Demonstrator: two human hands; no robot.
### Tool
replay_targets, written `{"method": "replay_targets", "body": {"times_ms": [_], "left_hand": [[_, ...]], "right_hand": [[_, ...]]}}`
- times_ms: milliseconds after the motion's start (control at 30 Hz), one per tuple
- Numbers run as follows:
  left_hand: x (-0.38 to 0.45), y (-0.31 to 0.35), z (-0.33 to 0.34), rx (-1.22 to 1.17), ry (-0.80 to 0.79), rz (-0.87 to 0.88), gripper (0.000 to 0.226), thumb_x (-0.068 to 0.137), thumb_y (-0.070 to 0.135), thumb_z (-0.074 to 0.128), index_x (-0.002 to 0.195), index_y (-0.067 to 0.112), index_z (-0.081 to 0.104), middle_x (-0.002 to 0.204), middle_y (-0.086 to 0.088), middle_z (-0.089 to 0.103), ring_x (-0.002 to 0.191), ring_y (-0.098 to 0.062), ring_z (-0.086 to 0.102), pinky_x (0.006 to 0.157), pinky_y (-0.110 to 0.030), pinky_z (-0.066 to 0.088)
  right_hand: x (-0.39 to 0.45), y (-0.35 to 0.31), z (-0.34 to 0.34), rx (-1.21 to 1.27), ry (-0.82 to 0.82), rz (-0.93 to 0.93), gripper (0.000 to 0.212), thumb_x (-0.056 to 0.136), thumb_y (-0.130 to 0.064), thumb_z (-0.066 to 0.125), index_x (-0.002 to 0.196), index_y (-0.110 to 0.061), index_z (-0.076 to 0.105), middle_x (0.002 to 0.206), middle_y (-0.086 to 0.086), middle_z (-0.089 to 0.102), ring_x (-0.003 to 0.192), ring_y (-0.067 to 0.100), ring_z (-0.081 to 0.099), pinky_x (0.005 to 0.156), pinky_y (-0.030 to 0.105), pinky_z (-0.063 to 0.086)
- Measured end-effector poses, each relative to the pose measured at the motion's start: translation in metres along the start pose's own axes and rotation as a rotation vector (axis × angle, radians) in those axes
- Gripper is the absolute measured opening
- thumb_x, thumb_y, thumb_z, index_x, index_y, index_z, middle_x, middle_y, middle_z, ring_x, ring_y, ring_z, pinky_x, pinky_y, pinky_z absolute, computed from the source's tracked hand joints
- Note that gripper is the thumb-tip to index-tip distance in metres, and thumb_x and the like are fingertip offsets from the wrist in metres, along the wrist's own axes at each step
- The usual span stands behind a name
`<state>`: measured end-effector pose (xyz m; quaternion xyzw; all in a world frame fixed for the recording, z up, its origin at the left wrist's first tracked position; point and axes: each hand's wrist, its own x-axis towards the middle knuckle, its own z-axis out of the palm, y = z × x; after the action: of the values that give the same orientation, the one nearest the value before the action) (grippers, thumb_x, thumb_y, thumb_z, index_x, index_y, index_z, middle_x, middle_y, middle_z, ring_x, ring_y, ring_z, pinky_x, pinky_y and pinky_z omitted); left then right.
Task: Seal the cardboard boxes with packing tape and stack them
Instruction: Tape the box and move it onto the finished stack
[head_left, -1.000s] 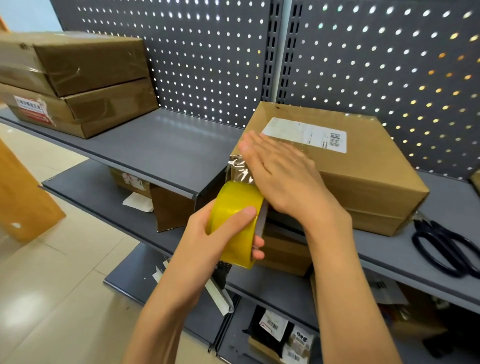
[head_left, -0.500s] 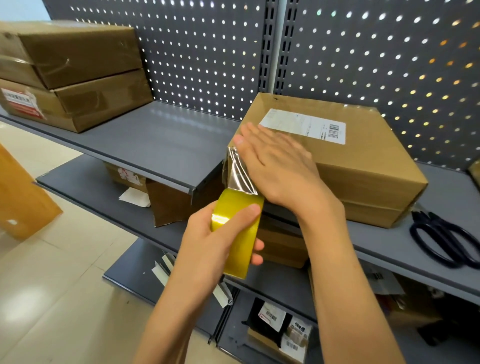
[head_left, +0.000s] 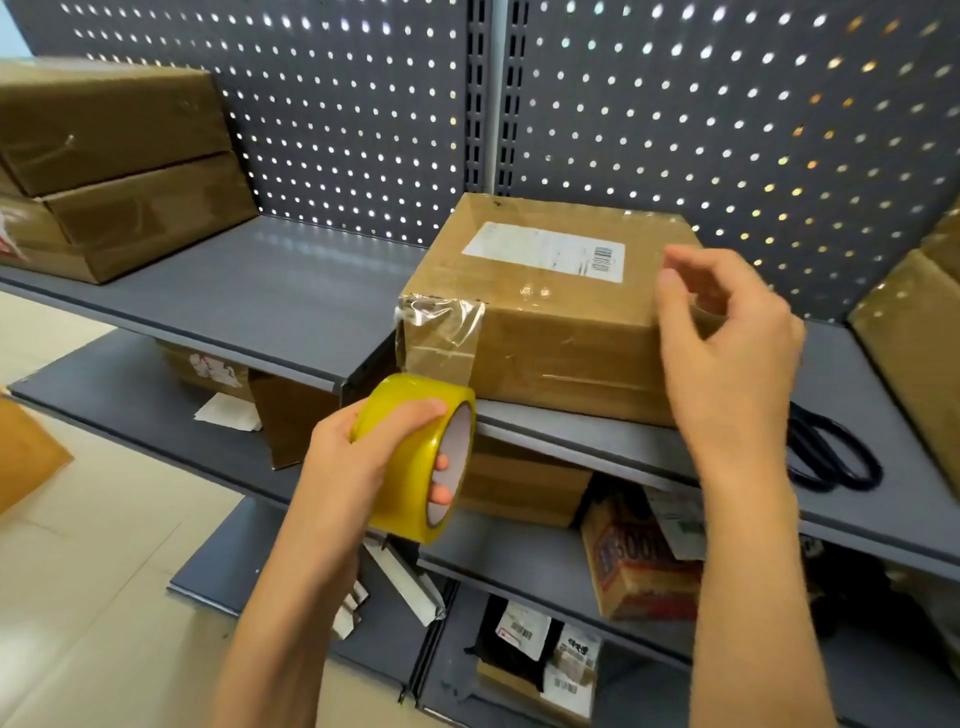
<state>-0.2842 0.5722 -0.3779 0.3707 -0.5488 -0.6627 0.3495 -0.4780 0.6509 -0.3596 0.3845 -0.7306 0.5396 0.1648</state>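
Observation:
A brown cardboard box (head_left: 550, 322) with a white shipping label sits on the grey top shelf (head_left: 270, 301). A strip of clear tape (head_left: 439, 332) runs from its near left corner down to a yellow tape roll (head_left: 415, 457). My left hand (head_left: 363, 457) grips that roll just below the shelf edge, fingers through its core. My right hand (head_left: 727, 343) hovers at the box's right end with fingers loosely curled, holding nothing.
Two taped boxes (head_left: 109, 166) are stacked at the shelf's far left. Black scissors (head_left: 826, 452) lie right of the box, and another box (head_left: 914, 343) stands at the right edge. Lower shelves hold cartons and parcels. A pegboard wall closes the back.
My right hand lifted off the taped left corner and moved to the box's right end. The tape strip now shows stuck over the corner. My left hand still holds the roll.

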Motion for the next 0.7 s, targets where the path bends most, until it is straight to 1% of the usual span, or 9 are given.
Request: {"method": "replay_targets", "body": {"times_ms": [67, 133, 233, 300, 367, 400, 433, 567, 700], "left_hand": [[0.001, -0.001, 0.000, 0.005, 0.007, 0.000, 0.027, 0.068, 0.028, 0.063, 0.080, 0.004, 0.063, 0.051, -0.005, 0.061, 0.036, -0.016, 0.057, 0.038, -0.022, 0.049], [0.001, -0.001, 0.001, 0.015, 0.012, -0.003, 0.028, 0.065, 0.030, 0.063, 0.079, 0.006, 0.063, 0.051, -0.005, 0.061, 0.036, -0.017, 0.056, 0.037, -0.023, 0.050], [0.003, -0.003, 0.000, 0.033, 0.025, -0.004, 0.029, 0.065, 0.032, 0.063, 0.080, 0.007, 0.063, 0.052, -0.004, 0.062, 0.037, -0.017, 0.057, 0.039, -0.025, 0.050], [0.004, -0.004, 0.000, 0.049, 0.023, -0.004, 0.026, 0.071, 0.031, 0.064, 0.080, 0.006, 0.063, 0.053, -0.004, 0.063, 0.038, -0.017, 0.057, 0.041, -0.026, 0.051], [0.004, -0.004, -0.001, 0.060, 0.022, -0.005, 0.027, 0.071, 0.032, 0.064, 0.080, 0.006, 0.063, 0.054, -0.004, 0.063, 0.039, -0.017, 0.058, 0.041, -0.026, 0.051], [0.003, -0.004, -0.001, 0.063, 0.022, -0.006, 0.028, 0.070, 0.032, 0.064, 0.080, 0.006, 0.063, 0.055, -0.004, 0.063, 0.039, -0.018, 0.058, 0.040, -0.026, 0.051], [0.003, -0.004, -0.001, 0.067, 0.023, -0.008, 0.028, 0.069, 0.032, 0.064, 0.079, 0.006, 0.063, 0.055, -0.005, 0.063, 0.039, -0.018, 0.058, 0.041, -0.026, 0.051], [0.003, -0.004, -0.002, 0.079, 0.034, -0.008, 0.020, 0.083, 0.025, 0.062, 0.081, 0.005, 0.062, 0.056, -0.006, 0.063, 0.040, -0.019, 0.057, 0.041, -0.026, 0.052], [0.002, -0.005, -0.001, 0.079, 0.047, -0.004, 0.019, 0.084, 0.024, 0.061, 0.082, 0.006, 0.063, 0.057, -0.006, 0.064, 0.040, -0.018, 0.058, 0.041, -0.026, 0.052]], "right_hand": [[-0.002, 0.023, -0.021, -0.105, 0.100, 0.081, 0.021, 0.095, -0.017, 0.053, 0.110, -0.012, 0.066, 0.103, 0.000, 0.066, 0.095, 0.012, 0.060, 0.083, 0.009, 0.037], [-0.007, 0.041, -0.038, -0.205, 0.146, 0.141, 0.022, 0.096, -0.017, 0.053, 0.111, -0.011, 0.067, 0.105, 0.008, 0.065, 0.097, 0.020, 0.059, 0.083, 0.015, 0.034], [-0.015, 0.056, -0.054, -0.291, 0.168, 0.207, 0.026, 0.099, -0.017, 0.048, 0.115, -0.007, 0.066, 0.109, 0.016, 0.064, 0.097, 0.025, 0.058, 0.076, 0.013, 0.027], [-0.017, 0.064, -0.057, -0.369, 0.102, 0.259, 0.028, 0.098, -0.017, 0.050, 0.119, -0.004, 0.064, 0.114, 0.019, 0.062, 0.102, 0.029, 0.058, 0.078, 0.016, 0.029], [-0.019, 0.072, -0.057, -0.474, 0.010, 0.292, 0.029, 0.095, -0.014, 0.055, 0.121, -0.004, 0.062, 0.118, 0.020, 0.060, 0.108, 0.034, 0.056, 0.089, 0.029, 0.037], [-0.020, 0.075, -0.057, -0.514, -0.024, 0.308, 0.030, 0.093, -0.012, 0.057, 0.122, -0.004, 0.062, 0.119, 0.020, 0.059, 0.110, 0.036, 0.054, 0.091, 0.037, 0.040], [-0.021, 0.075, -0.057, -0.540, -0.051, 0.331, 0.031, 0.091, -0.011, 0.059, 0.122, -0.004, 0.062, 0.119, 0.020, 0.059, 0.112, 0.037, 0.052, 0.091, 0.040, 0.041], [-0.022, 0.074, -0.062, -0.573, -0.140, 0.450, 0.034, 0.089, -0.014, 0.064, 0.121, 0.000, 0.060, 0.121, 0.022, 0.054, 0.113, 0.038, 0.049, 0.090, 0.040, 0.040], [-0.020, 0.075, -0.065, -0.559, -0.176, 0.529, 0.039, 0.085, -0.018, 0.070, 0.117, 0.002, 0.059, 0.120, 0.022, 0.054, 0.110, 0.037, 0.050, 0.086, 0.039, 0.041]]}}
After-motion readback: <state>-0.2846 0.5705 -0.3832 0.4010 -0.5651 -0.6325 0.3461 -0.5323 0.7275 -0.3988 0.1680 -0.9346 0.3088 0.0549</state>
